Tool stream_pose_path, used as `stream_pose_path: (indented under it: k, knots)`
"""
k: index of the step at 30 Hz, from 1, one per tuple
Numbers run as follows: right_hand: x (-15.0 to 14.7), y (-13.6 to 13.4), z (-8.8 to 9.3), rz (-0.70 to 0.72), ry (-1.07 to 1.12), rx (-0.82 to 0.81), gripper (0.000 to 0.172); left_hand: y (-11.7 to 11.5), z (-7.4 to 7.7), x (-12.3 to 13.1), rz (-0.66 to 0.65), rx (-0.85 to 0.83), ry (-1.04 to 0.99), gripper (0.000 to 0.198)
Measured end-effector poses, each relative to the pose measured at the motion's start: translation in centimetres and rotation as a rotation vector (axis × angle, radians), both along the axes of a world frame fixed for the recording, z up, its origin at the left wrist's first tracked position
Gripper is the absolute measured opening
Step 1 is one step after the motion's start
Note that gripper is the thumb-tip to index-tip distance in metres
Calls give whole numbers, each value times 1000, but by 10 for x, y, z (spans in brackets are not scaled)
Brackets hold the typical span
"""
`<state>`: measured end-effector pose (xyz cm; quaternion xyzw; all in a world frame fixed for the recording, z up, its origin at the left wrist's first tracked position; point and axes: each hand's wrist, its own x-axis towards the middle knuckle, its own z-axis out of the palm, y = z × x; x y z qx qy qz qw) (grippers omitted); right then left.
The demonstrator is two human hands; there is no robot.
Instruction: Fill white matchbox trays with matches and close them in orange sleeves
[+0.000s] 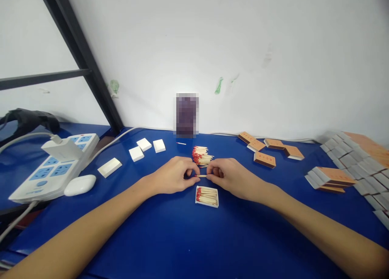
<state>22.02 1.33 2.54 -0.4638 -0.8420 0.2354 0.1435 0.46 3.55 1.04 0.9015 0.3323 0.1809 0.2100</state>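
Note:
My left hand (174, 175) and my right hand (229, 175) meet over the blue table (182, 238), both pinching a small bunch of matches (201, 175) held level between them. Just below lies an open white matchbox tray (207, 196) filled with red-tipped matches. Behind the hands sits a loose pile of matches (202, 155). One single match (181, 143) lies farther back.
Several empty white trays (136, 153) lie at the left, beside a power strip (53, 165) and a white earbud case (80, 185). Orange matchbox sleeves (264, 159) lie at the back right, and stacked matchboxes (349, 165) fill the right edge. A wall stands behind.

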Motion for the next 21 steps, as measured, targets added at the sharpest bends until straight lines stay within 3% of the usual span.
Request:
stream_pose_path:
  k: [7,11,16,21]
  knots:
    - [-3,-4,-10,-28,-139,93,14,-6,2,5,19,105,168,16]
    - [-6,-9,-5,-47,-208,103,15,-9,6,3,-2,151,222,18]
    - [-8,-25,13,-43,-256,140,18,-17,23,1,-64,88,204,18]
    - [-3,-39,21,22,-328,33,23,-26,28,4,-151,-31,193,11]
